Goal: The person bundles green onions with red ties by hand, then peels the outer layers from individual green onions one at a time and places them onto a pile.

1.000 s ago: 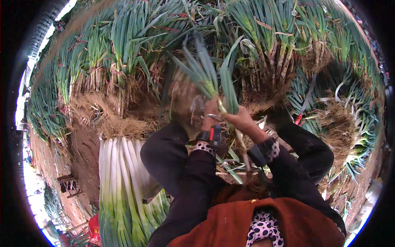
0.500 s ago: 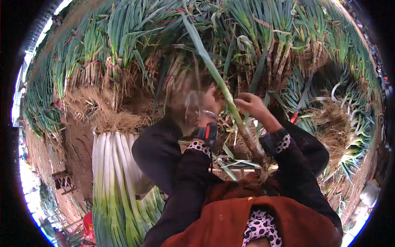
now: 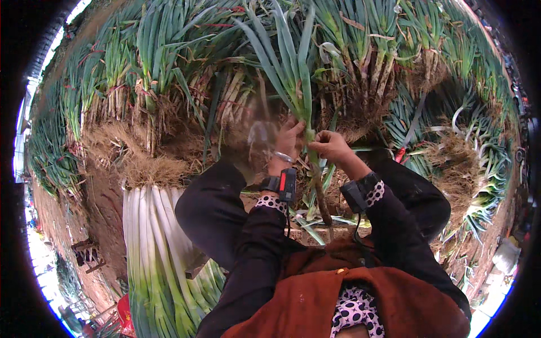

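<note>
A: Your left hand (image 3: 289, 141) is closed around a leek (image 3: 307, 110). Your thumb lies along the near side of the stalk; the stalk and your own hand hide most of the other fingers, so I can't tell how tightly they curl.

B: And your right hand (image 3: 335, 147) meets it just below. Its thumb and index finger come together in a pinch against the stalk's right side, with your other fingers folded in behind. I can't tell whether you have the stalk itself or only an outer layer of it.

A: You hold the leek in front of you, between your left knee (image 3: 205, 208) and right knee (image 3: 420, 197). Its green leaves fan away from you, and its thin brownish lower end slants down toward your jacket (image 3: 315, 304).

B: Both your forearms reach up from the lower edge in dark sleeves. The left one is nearly straight, with a bracelet (image 3: 283, 157) above a black-and-red wrist device (image 3: 287, 185). The right one slants inward, wearing a black wrist device (image 3: 355, 195).

A: Beside your left knee lies a row of white-stemmed leeks (image 3: 163, 236), roots away from you, leaves toward you.

B: Beyond your hands, bunches of untrimmed leeks (image 3: 377, 73) stand packed together.
</note>
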A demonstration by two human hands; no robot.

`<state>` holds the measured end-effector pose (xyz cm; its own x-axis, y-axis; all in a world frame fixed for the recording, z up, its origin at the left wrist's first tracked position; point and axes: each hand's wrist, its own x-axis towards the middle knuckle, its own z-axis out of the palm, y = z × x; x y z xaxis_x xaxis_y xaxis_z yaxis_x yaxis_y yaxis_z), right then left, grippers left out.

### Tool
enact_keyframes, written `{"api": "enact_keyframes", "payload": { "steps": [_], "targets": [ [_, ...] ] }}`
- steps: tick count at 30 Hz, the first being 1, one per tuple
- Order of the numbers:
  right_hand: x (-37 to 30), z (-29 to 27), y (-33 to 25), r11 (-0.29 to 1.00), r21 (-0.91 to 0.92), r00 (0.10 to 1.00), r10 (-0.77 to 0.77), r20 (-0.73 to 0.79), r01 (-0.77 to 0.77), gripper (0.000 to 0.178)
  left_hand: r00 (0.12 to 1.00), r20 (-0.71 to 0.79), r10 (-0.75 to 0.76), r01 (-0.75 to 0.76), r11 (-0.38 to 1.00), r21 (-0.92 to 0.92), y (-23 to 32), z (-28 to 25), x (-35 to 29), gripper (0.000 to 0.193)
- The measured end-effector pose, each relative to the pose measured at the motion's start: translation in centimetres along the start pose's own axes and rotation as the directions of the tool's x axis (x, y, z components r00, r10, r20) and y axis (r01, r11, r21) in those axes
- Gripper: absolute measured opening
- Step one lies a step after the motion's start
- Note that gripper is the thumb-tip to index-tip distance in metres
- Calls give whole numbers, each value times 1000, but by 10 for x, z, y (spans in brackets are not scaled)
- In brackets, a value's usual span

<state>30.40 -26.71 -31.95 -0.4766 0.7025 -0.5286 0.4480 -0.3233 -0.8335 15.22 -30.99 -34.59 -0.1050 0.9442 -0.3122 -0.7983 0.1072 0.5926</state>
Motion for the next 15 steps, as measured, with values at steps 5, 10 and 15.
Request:
{"api": "enact_keyframes", "payload": {
  "steps": [5,10,15],
  "targets": [
    [-16,-4,-19,977,213,999,-25,-19,29,29,992,105,-67,86,978,-188,2,7,-5,26],
    [-19,-1,-11,954,-227,961,-231,-153,193,29,996,-35,87,-88,996,-3,-12,18,2,27],
    [-48,6,-31,940,-219,945,-297,-136,263,23,994,-103,43,-58,988,-146,-20,5,11,31]
  ]
}}
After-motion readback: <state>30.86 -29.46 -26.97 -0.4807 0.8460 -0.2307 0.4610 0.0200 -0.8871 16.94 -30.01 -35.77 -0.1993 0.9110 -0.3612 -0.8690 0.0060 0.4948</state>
